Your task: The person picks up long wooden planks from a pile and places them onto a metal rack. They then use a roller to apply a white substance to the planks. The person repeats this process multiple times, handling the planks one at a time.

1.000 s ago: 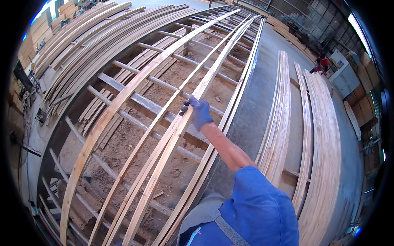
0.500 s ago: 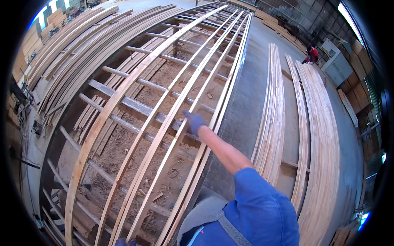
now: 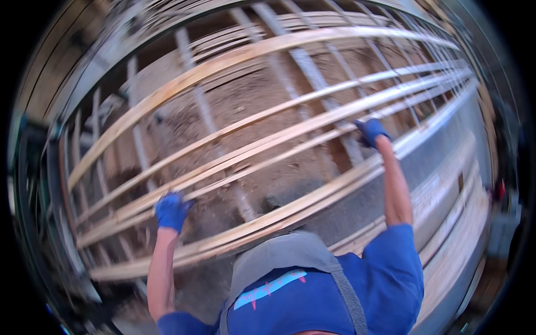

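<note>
My left hand [image 3: 172,211], in a blue glove, is closed on a long pale wooden strip [image 3: 268,166] near its left end. Farther along the same strip, my right hand [image 3: 371,133], also gloved in blue, has its fingers wrapped over it. Just beyond lie two strips pressed close together [image 3: 245,154], then a single thin strip [image 3: 234,127]. A wider, bowed board [image 3: 223,64] rests farthest across the rack. Close to my body, a pair of strips [image 3: 279,220] runs along the rack's near side. Motion smears the fingertips a little.
Metal crossbars [image 3: 204,111] carry the strips above a floor strewn with sawdust and scraps [image 3: 167,131]. More strips [image 3: 223,42] lie beneath the rack's far side. Stacked boards [image 3: 458,245] lie to my right, near a grey cabinet [image 3: 502,231].
My view has swung, so the rack now runs across it. My left hand has come fully into sight on a strip. My right hand, previously blurred with a finger extended, now closes on that strip.
</note>
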`<state>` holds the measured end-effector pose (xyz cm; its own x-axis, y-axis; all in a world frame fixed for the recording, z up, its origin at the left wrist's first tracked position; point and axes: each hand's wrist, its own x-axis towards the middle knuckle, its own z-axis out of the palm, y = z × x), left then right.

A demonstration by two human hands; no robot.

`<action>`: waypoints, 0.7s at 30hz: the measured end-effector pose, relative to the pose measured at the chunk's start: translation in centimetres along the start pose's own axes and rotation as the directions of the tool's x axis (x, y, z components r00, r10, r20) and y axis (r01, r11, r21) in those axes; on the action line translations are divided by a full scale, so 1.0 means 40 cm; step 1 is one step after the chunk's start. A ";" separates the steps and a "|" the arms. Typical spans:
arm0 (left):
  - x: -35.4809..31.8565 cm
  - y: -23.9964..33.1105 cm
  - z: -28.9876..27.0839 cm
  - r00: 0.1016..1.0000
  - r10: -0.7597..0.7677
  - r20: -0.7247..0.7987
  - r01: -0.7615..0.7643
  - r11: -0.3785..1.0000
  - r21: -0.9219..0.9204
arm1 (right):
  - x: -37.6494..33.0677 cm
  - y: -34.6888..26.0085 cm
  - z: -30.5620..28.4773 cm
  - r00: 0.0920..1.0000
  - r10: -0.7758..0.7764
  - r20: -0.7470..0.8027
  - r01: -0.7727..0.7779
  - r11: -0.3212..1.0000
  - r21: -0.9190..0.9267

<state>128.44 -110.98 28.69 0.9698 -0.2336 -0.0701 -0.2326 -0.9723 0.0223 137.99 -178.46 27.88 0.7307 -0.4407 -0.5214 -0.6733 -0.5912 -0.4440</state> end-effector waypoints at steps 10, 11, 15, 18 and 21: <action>-0.061 0.007 -0.013 0.982 -0.154 -0.107 0.155 0.988 0.003 | -0.316 -0.462 0.263 0.551 -0.816 0.172 0.833 0.527 -0.169; -0.054 0.010 -0.034 0.984 -0.168 -0.057 0.168 0.986 -0.011 | -0.305 -0.498 0.310 0.359 -0.923 0.137 0.932 0.348 -0.099; -0.052 0.018 0.018 0.979 -0.203 -0.031 0.203 0.979 0.009 | -0.318 -0.668 0.459 0.156 -0.950 0.271 0.966 0.089 -0.245; -0.028 0.043 0.033 0.986 -0.169 -0.010 0.167 0.983 -0.081 | -0.227 -0.686 0.575 0.205 -0.889 0.409 0.919 0.030 -0.394; -0.035 0.069 0.024 0.981 -0.196 -0.015 0.194 0.979 -0.066 | -0.220 -0.702 0.610 0.400 -0.843 0.359 0.858 0.207 -0.470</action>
<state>126.38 -113.34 27.88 0.9975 -0.0386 -0.0586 -0.0343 -0.9967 0.0738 147.72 -141.52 27.17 0.8198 0.5646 -0.0954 0.5404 -0.8180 -0.1970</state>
